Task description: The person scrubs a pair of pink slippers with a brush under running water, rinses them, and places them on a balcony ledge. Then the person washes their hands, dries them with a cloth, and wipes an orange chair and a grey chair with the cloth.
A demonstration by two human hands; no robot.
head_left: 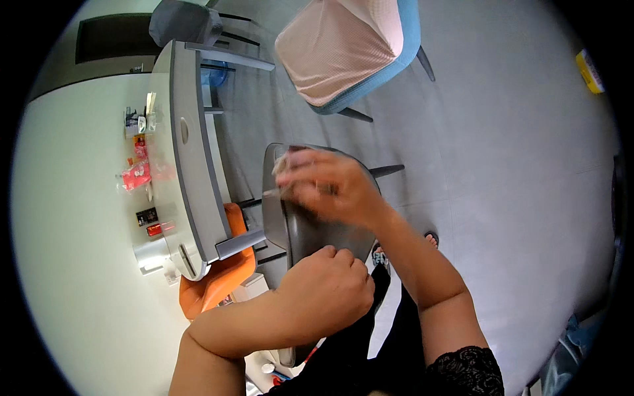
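A dark grey-brown chair (310,237) with a smooth, slightly shiny surface stands right in front of me. Over its far part is my right hand (330,185), smeared by motion, its fingers bent around a pale crumpled cloth (281,165) that shows only in part at the fingertips. Closer to my body, my left hand (327,287) is closed in a fist against the near part of the chair, back of the hand up. Its curled fingers point away from view, so what they grip is hidden.
A white table (158,198) with small items along it runs down the left. An orange chair (228,280) is tucked by its near end. Beyond stands a blue chair (409,33) with a pink cover (343,53). A yellow package (589,71) lies far right on grey floor.
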